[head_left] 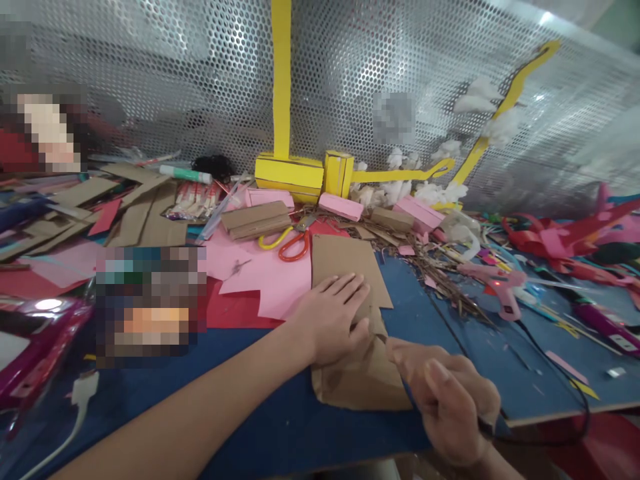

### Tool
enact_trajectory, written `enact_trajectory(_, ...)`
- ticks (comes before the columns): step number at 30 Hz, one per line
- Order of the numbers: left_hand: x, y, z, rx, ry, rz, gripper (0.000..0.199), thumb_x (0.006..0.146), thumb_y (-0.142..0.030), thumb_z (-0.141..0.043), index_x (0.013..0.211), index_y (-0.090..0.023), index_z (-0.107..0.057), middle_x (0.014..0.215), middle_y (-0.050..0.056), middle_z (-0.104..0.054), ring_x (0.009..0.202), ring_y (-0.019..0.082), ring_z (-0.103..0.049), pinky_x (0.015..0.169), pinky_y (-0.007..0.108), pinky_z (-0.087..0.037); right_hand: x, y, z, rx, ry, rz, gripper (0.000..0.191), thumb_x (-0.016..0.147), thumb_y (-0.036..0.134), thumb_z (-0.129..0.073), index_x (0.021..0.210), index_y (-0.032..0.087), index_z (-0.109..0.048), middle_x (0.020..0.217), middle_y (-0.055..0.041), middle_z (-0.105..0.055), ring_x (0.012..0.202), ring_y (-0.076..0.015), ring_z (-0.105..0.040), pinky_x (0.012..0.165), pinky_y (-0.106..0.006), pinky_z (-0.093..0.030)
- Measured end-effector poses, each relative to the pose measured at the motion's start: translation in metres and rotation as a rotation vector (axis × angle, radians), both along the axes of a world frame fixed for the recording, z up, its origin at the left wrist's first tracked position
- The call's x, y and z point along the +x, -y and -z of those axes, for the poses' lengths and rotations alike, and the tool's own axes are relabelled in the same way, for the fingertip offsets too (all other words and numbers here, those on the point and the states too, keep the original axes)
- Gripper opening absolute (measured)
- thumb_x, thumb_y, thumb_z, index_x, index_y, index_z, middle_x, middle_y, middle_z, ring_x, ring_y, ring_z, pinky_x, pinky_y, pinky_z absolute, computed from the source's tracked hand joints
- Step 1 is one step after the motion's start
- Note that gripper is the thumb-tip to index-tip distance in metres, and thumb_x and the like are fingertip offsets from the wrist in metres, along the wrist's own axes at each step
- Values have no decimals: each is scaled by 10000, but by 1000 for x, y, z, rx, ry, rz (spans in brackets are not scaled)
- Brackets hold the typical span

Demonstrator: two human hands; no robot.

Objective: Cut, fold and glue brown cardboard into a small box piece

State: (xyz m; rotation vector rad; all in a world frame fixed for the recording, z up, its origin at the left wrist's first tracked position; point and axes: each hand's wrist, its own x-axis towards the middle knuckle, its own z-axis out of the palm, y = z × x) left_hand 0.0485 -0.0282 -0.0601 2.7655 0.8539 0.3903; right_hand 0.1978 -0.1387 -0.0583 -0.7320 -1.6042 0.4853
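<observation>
My left hand [337,317] lies flat on a brown cardboard piece [345,257], its fingers stretched out toward the far end and pressing it to the blue table. Nearer to me, a torn or folded edge runs across the cardboard beside my thumb. My right hand [450,393] is closed in a fist-like grip at the cardboard's right side, its index finger reaching to that edge. Whatever it grips is hidden by the fingers. Beyond the cardboard lie scissors [295,243] with a yellow and an orange handle, over pink paper [270,283].
A pink glue gun [500,287] lies at right, its black cable curving toward my right hand. Twigs [450,283], cardboard strips [145,213] and small pink boxes [341,207] clutter the back. Yellow cardboard shapes [289,175] stand against a perforated metal panel [200,73].
</observation>
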Motion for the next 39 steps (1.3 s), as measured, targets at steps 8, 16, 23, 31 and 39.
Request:
enact_trajectory(8, 1, -1, 1, -23, -2, -3, 632, 1020, -436, -316, 1577, -137, -325, 1673, 89, -258, 1551, 237, -218, 1260, 437, -168, -7, 3, -7, 59, -70, -113, 389, 977, 82, -296, 611, 211, -320, 542, 38, -306, 453, -102, -290, 511, -303, -262)
enact_trajectory(16, 0, 0, 1, 30, -24, -13, 625, 1024, -444, -309, 1576, -151, -325, 1675, 87, -257, 1547, 228, -232, 1259, 418, -171, -3, 13, 0, 91, 106, -76, 476, 1033, 221, -360, 559, 236, -322, 499, 60, -260, 410, -119, -275, 481, -311, -345)
enact_trajectory(23, 1, 0, 4, 45, -16, -19, 624, 1021, -451, -324, 1573, -158, -337, 1672, 84, -265, 1545, 233, -241, 1259, 422, -176, -2, 22, 8, 22, 168, 11, 464, 1040, 292, -350, 579, 240, -340, 480, 39, -296, 427, -147, -335, 466, -336, -350)
enact_trajectory(31, 1, -1, 3, 32, -16, -9, 628, 1024, -447, -322, 1577, -150, -326, 1674, 82, -255, 1548, 232, -230, 1258, 423, -179, -2, 25, 1, 43, 144, -4, 495, 1073, 330, -307, 586, 240, -319, 484, 60, -249, 415, -125, -272, 450, -312, -319)
enact_trajectory(39, 1, -1, 2, 44, -36, -6, 627, 1033, -460, -281, 1579, -152, -315, 1675, 82, -261, 1551, 223, -221, 1257, 412, -167, 3, 40, -20, -95, 378, 30, 478, 1074, 325, -357, 647, 222, -544, 507, 14, -440, 460, -165, -482, 515, -343, -456)
